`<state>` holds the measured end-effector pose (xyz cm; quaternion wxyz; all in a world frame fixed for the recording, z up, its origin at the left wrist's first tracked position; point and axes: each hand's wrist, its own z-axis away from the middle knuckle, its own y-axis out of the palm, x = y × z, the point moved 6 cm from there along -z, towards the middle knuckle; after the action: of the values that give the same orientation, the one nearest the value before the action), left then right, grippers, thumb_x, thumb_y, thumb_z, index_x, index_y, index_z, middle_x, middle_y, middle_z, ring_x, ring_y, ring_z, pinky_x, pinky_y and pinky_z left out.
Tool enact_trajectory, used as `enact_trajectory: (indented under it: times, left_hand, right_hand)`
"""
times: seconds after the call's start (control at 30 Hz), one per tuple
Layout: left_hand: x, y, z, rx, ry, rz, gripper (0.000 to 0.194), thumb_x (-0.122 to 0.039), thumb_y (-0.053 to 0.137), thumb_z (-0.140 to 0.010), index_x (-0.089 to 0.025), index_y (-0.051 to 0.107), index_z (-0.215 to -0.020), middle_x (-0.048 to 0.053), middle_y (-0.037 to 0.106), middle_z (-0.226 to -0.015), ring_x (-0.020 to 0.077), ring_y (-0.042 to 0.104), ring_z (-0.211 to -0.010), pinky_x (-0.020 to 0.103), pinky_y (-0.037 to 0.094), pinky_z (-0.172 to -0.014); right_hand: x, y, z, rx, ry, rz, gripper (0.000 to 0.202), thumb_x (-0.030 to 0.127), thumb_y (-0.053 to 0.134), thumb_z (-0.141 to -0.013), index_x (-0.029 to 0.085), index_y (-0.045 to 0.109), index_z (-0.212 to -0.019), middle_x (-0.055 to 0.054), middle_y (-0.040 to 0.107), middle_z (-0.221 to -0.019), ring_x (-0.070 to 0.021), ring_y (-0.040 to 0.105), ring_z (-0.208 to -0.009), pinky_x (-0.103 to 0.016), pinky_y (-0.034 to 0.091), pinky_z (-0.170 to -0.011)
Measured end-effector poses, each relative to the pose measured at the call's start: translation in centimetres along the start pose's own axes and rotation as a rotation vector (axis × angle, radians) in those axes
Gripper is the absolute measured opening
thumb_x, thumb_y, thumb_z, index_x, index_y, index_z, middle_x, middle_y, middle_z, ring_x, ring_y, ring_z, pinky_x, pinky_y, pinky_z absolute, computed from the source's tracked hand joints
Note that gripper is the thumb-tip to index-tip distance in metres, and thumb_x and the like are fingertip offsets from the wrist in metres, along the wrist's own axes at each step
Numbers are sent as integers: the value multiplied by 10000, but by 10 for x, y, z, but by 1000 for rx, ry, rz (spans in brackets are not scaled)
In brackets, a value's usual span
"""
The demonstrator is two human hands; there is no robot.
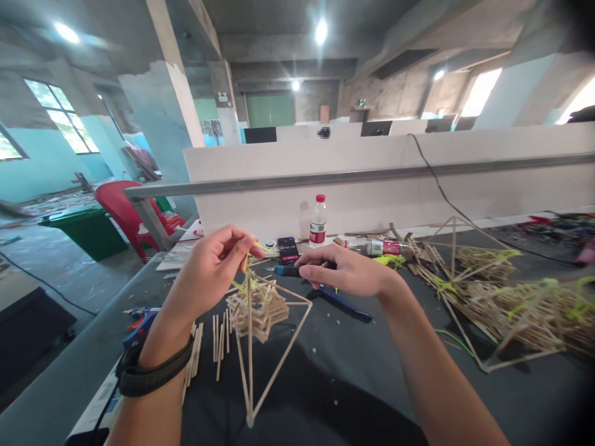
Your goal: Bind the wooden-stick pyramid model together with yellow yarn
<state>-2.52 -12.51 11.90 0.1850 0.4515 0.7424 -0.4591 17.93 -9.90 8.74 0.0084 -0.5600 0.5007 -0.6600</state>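
Observation:
My left hand [227, 251] pinches a yellow-green string [253, 251] above the top of a wooden stick frame [250, 353]. My right hand [337, 267] is closed around a dark pen-like tool with a blue end [287, 271], its thin tip pointing left toward the string. The frame is made of thin sticks joined at corners with whitish blobs. A stacked stick structure [260, 310] with yellow-green string around it shows at the frame's upper part. Loose sticks [220, 337] lie on the dark table to its left.
Behind my hands are a phone [288, 249], an upright bottle [318, 222] and a bottle lying down [383, 248]. Dark blue pliers [346, 305] lie near my right hand. More stick structures [525, 316] fill the right side. A glue gun [139, 325] is at the left.

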Motion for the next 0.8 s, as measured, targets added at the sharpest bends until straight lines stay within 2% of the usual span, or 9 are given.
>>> enact_trajectory:
  times: [0.13, 0.27, 0.53, 0.8]
  left_hand:
    - [1, 0, -1, 7, -6, -20, 232, -401, 536, -958, -203, 649, -913, 64, 719, -842, 118, 519, -551, 242, 406, -471]
    - [0, 0, -1, 19, -4, -48, 243, -409, 531, -960, -207, 655, -905, 53, 699, -801, 124, 523, -561, 249, 408, -490]
    - [3, -2, -1, -1, -10, -125, 276, -428, 517, -961, -214, 667, -872, -2, 541, -614, 138, 499, -543, 256, 371, -493]
    - [8, -4, -4, -40, -11, -181, 274, -424, 509, -966, -209, 651, -873, 8, 636, -709, 134, 527, -592, 257, 400, -556]
  right_hand:
    - [0, 0, 0, -5, 13, 3, 427, 561, 506, -942, 187, 674, -1062, -30, 661, -781, -146, 559, -654, -265, 412, -587]
    - [2, 0, -1, -19, 9, 20, 410, 559, 492, -952, 192, 668, -1003, -21, 651, -766, -140, 544, -634, -269, 400, -580]
    - [9, 4, -4, -107, -10, 124, 433, 559, 468, -964, 202, 681, -1084, -30, 685, -777, -170, 584, -683, -300, 384, -595]
    - [19, 8, 0, -271, 71, 307, 408, 547, 461, -963, 227, 690, -1069, -66, 703, -819, -209, 597, -734, -322, 365, -616]
